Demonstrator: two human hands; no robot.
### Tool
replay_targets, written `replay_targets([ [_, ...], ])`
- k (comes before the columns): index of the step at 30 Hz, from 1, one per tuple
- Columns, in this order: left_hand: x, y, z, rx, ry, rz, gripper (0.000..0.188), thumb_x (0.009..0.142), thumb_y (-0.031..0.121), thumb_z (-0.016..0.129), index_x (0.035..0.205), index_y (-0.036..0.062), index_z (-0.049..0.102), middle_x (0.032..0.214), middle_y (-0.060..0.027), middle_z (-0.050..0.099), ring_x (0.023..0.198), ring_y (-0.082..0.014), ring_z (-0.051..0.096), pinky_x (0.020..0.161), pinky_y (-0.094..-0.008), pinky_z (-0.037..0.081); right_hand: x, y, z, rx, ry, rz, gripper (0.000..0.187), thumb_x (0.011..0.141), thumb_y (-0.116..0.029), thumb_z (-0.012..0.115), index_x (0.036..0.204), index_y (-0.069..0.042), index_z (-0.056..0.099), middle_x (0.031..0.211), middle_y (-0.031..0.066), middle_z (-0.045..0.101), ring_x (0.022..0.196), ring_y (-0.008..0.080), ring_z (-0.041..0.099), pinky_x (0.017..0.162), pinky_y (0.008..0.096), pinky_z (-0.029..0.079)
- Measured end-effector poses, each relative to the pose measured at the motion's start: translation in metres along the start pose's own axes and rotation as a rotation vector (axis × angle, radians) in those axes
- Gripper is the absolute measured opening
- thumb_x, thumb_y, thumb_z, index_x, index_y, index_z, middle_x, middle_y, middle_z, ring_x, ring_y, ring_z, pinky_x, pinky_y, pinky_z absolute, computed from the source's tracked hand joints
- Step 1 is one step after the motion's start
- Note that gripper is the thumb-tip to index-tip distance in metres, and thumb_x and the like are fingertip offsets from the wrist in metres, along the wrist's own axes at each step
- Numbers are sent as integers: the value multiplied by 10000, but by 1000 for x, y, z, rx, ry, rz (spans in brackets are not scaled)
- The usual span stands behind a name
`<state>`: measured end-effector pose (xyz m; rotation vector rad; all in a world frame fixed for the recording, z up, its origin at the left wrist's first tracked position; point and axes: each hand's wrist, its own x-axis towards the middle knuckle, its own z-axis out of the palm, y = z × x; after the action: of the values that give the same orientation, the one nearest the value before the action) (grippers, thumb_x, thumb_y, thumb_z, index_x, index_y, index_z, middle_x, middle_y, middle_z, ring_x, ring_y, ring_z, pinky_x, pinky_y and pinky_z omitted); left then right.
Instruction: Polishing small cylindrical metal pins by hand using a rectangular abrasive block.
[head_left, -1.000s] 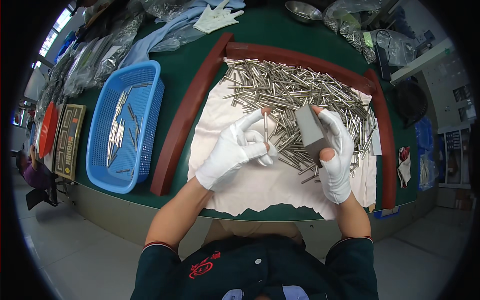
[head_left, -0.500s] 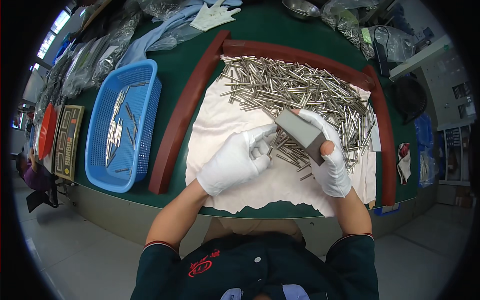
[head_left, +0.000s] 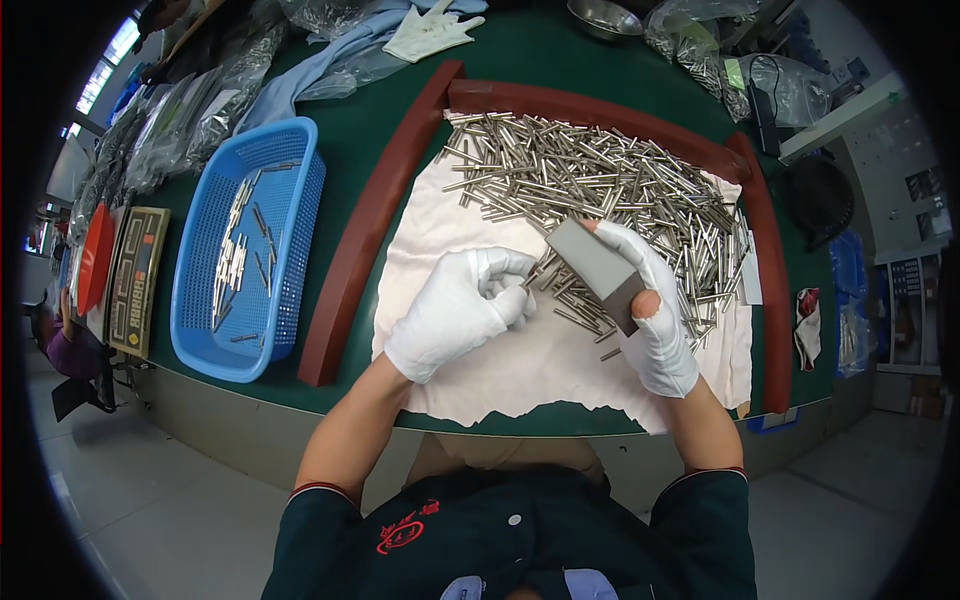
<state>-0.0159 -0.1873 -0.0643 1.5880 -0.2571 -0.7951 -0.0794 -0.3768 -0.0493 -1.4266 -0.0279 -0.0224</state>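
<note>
In a white glove, my left hand (head_left: 455,312) pinches a short metal pin (head_left: 533,276) between thumb and forefinger, close to a block's left edge. My right hand (head_left: 660,335), gloved too with thumb tip and a fingertip bare, grips that rectangular grey block (head_left: 597,262), which has a darker end face. The block is tilted above the cloth. Behind and beneath it spreads a heap of silvery metal pins (head_left: 590,165), lying in all directions on a pale pink cloth (head_left: 420,230). Some loose pins lie under the block and are partly hidden by it.
Dark red bars (head_left: 350,235) frame the cloth on the left, back and right. A blue plastic basket (head_left: 308,210) with some pins stands left. Beyond it are a scale (head_left: 138,280) and a red tray (head_left: 95,262). A metal bowl (head_left: 605,18) sits at the back.
My left hand has shifted slightly up and left, with the pin now showing at its fingertips. The block in my right hand has tilted and moved a little left.
</note>
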Motion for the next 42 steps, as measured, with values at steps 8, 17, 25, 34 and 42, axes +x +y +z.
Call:
replay_targets([
  [8,1,0,-4,-223,177,149,193,893,54,542,1040,-69,569,852,-105,661,747,-130,641,688,-234,521,-3,2,2,37,10,31,934,698,-665,647,1271,46,447,1213,107,494,1127,189,488,960,311,386],
  [17,0,-4,-1,-119,322,296,183,915,142,583,985,-27,582,789,-73,648,661,-96,601,644,-211,487,-4,-1,6,42,-162,103,909,712,-639,659,1253,61,452,1205,122,486,1131,199,477,972,329,370],
  [25,-4,-4,4,21,353,457,146,906,133,594,892,-12,603,691,-36,614,600,-74,564,548,-214,455,0,12,0,-648,-8,-423,800,631,-471,766,1192,26,488,1083,166,501,966,286,534,860,369,434],
  [34,-5,-9,3,92,328,521,93,885,78,592,879,-14,597,681,-48,616,585,-103,583,537,-238,464,-1,12,7,-766,-44,-479,760,540,-286,798,1174,5,496,1054,156,502,933,303,508,811,394,415],
  [42,-7,-6,-2,407,332,698,73,866,68,597,848,-2,595,675,-83,617,570,-152,595,543,-261,469,0,11,7,-785,-68,-457,715,550,-298,790,1133,7,510,1016,147,517,913,301,512,792,391,418],
])
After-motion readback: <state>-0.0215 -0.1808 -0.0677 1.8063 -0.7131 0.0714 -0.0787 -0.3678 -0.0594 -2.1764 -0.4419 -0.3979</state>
